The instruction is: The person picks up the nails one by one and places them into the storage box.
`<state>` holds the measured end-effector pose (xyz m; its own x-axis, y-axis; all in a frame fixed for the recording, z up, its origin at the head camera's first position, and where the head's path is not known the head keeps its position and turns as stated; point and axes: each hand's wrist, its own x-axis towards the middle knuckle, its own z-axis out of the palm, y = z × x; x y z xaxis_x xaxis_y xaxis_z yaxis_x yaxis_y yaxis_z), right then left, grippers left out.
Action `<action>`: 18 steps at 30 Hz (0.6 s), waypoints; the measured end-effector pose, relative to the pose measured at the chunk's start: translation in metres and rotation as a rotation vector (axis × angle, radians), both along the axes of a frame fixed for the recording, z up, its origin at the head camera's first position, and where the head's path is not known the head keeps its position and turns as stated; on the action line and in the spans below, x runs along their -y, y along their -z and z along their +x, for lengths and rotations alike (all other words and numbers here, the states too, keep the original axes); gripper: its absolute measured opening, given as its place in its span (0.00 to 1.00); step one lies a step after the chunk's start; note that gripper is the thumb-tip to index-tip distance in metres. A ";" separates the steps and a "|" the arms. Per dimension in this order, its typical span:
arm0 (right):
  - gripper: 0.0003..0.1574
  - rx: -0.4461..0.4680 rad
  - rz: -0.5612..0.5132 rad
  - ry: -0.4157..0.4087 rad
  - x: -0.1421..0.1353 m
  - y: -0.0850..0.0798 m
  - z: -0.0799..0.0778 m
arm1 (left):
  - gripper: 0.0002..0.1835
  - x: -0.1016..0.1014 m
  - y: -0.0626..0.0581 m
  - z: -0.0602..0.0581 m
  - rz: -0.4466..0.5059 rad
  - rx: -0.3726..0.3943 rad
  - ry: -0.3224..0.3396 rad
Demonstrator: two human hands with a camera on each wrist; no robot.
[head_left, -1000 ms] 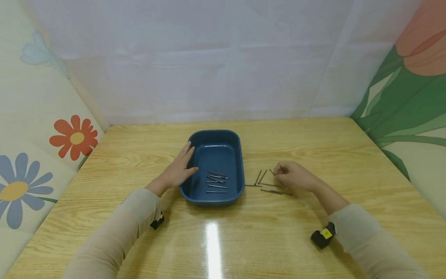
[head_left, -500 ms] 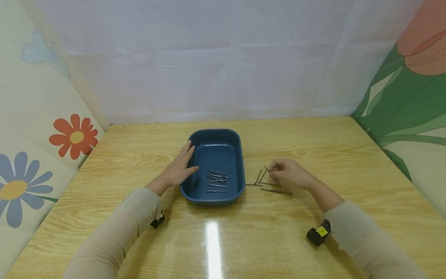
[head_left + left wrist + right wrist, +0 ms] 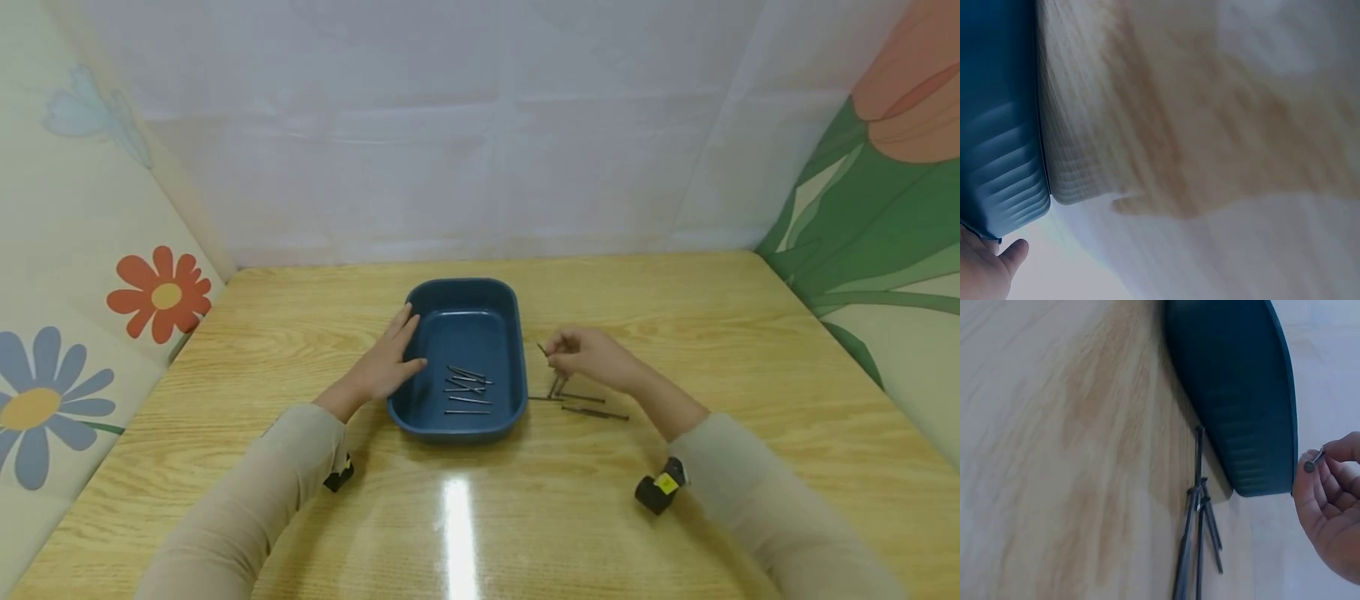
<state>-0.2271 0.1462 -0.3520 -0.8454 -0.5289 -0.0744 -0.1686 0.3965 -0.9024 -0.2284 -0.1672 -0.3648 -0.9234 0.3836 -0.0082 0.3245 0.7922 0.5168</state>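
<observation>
A deep blue rectangular tray [image 3: 467, 433] stands on the wooden table, several dark nails [image 3: 468, 400] lying in its near half. My left hand [image 3: 384, 367] rests on the tray's left rim with fingers straight and the thumb over the inside; its thumb [image 3: 1015, 255] shows low in the left wrist view. To the right of the tray, my right hand [image 3: 592, 357] pinches one nail [image 3: 1315, 461] between thumb and fingertips, raised above the table. Beneath and beside it several loose nails [image 3: 596, 412] lie on the wood, some partly covered by the hand in the head view.
The wooden table [image 3: 315, 308] ends at a white cloth backdrop [image 3: 480, 167]. Flower-printed panels [image 3: 60, 375] flank it on both sides. A black wrist camera [image 3: 658, 492] hangs under the right sleeve, another [image 3: 339, 475] under the left.
My right hand has lifted the nail and moved left and away from me, toward the tray's right side. My left hand and the tray have stayed in place.
</observation>
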 end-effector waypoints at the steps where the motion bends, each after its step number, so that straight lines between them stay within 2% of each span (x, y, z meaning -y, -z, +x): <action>1: 0.13 -0.003 -0.008 -0.004 0.003 -0.002 0.000 | 0.37 0.000 0.000 0.000 0.000 -0.002 0.001; 5: 0.11 -0.017 -0.026 -0.019 0.012 -0.005 -0.002 | 0.37 0.000 0.000 0.000 0.003 -0.005 0.004; 10: 0.11 0.008 -0.077 -0.031 0.019 -0.004 -0.003 | 0.37 0.000 0.001 -0.001 0.006 -0.001 0.005; 18: 0.07 0.001 -0.091 -0.021 0.029 -0.006 -0.003 | 0.37 0.000 0.001 -0.001 0.005 -0.005 -0.002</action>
<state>-0.2305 0.1174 -0.3455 -0.8341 -0.5511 -0.0263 -0.1747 0.3090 -0.9349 -0.2295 -0.1674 -0.3660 -0.9243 0.3816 -0.0020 0.3252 0.7902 0.5195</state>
